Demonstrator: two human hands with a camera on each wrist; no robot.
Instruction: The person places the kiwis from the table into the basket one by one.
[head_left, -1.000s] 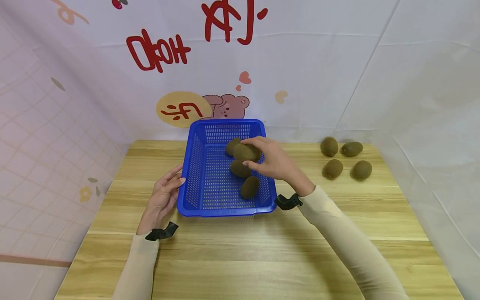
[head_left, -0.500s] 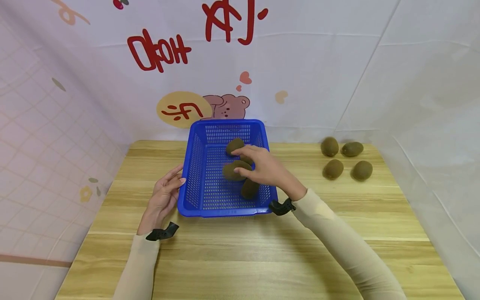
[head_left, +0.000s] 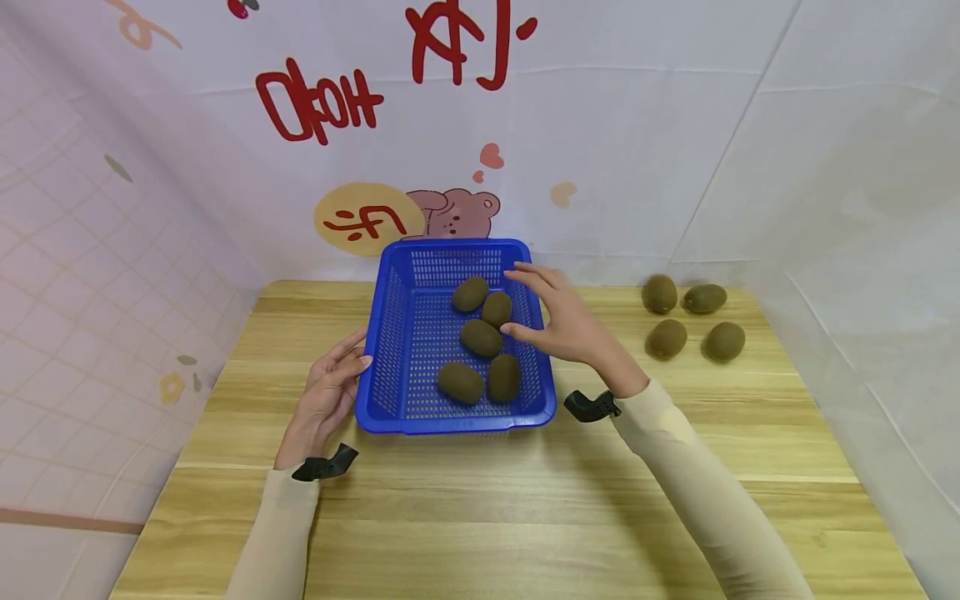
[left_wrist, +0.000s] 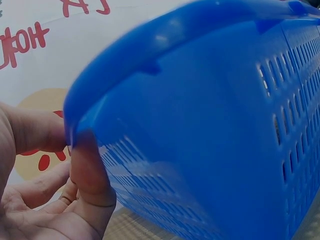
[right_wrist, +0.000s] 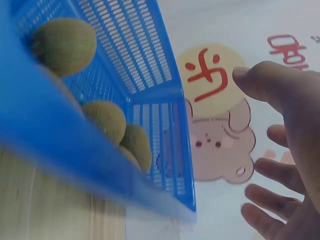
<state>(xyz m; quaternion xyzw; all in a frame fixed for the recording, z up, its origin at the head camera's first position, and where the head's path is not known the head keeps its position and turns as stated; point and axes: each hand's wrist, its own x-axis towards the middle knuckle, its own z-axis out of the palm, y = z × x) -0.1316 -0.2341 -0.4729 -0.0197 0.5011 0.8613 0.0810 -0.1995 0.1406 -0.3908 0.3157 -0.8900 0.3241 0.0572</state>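
A blue plastic basket (head_left: 382, 423) with slotted walls sits on the table, holding several brown kiwis. One kiwi (head_left: 461, 382) lies near the basket's front, left of another kiwi (head_left: 503, 378). My left hand (head_left: 330, 387) pinches the basket's left rim between thumb and fingers, as the left wrist view shows close up. Over the basket's right rim, my right hand (head_left: 562, 321) is spread with nothing in it, its thumb tip close to the middle kiwis (head_left: 497, 309). The right wrist view shows the right hand's fingers (right_wrist: 272, 200) apart beside the basket wall.
Several more kiwis (head_left: 666, 339) lie in a loose group at the table's back right. The wooden table (head_left: 465, 525) ends at a white printed cloth (head_left: 637, 142) behind, with more cloth along both sides.
My right hand has lowered a kiwi toward the basket's front and let go of it. The hand has then drawn back up to the right. My left hand has stayed on the rim.
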